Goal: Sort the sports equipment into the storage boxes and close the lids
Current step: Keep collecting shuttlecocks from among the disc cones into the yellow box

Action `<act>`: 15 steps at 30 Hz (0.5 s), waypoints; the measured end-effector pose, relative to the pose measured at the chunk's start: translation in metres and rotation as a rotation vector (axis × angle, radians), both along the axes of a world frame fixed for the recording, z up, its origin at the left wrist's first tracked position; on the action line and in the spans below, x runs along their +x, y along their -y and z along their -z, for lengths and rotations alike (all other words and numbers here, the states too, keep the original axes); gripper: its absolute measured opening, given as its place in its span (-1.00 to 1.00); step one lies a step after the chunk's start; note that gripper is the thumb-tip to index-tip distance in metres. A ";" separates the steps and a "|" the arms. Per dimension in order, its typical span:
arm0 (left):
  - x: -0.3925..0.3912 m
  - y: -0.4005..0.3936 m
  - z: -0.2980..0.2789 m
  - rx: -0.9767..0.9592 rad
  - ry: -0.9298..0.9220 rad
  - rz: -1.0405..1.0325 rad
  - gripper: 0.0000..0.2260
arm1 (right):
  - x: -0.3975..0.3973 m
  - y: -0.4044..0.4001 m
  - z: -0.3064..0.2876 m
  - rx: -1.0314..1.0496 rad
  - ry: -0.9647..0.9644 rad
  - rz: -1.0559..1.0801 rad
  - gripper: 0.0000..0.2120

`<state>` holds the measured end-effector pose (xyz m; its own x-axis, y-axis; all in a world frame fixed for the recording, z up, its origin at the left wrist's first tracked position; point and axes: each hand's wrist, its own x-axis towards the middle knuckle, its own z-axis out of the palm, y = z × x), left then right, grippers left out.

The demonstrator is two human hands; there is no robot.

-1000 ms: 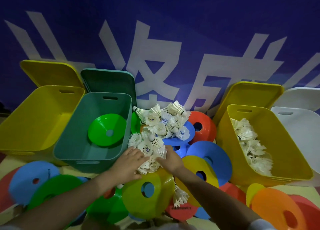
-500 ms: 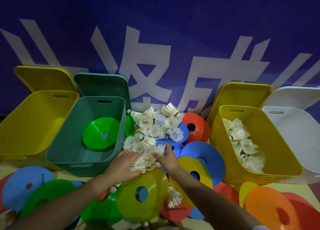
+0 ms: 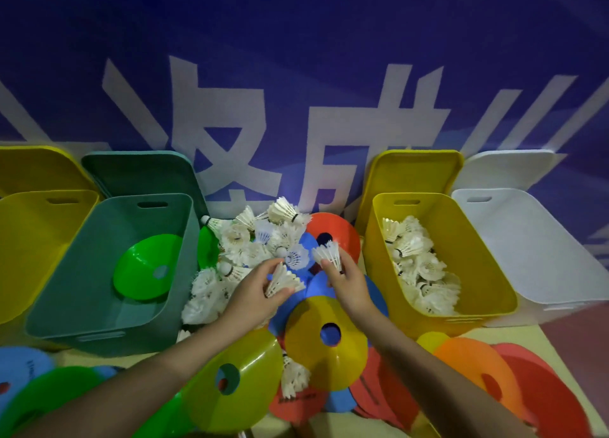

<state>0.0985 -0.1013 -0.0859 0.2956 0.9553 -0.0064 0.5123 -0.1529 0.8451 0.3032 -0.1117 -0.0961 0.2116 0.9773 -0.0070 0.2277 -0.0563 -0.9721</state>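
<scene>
We hold one shuttlecock in each hand, left hand (image 3: pixel 255 294) and right hand (image 3: pixel 346 281), fingers pinching them above the loose pile of shuttlecocks (image 3: pixel 244 249), probably bound for the yellow box (image 3: pixel 438 319) at right, which already holds others. Both are white, feathered and apparently intact; the storage lids remain open.

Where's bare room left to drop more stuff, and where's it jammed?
Free: the far-left yellow box, nothing visible inside; the white box, likewise; and the green box floor around its lone green cone. Crowded: the right yellow box, filling with shuttlecocks, and the floor between the boxes, where both hands work.
</scene>
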 end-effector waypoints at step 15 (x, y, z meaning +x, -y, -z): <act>0.278 -0.054 -0.020 0.052 -0.207 0.387 -0.47 | 0.268 0.054 -0.009 -0.298 0.750 0.213 -0.41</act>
<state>0.3760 -0.0471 -0.0662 0.6295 0.7748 -0.0578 0.5664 -0.4067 0.7168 0.5710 -0.1658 -0.0873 0.4431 0.8955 -0.0429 0.7642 -0.4023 -0.5041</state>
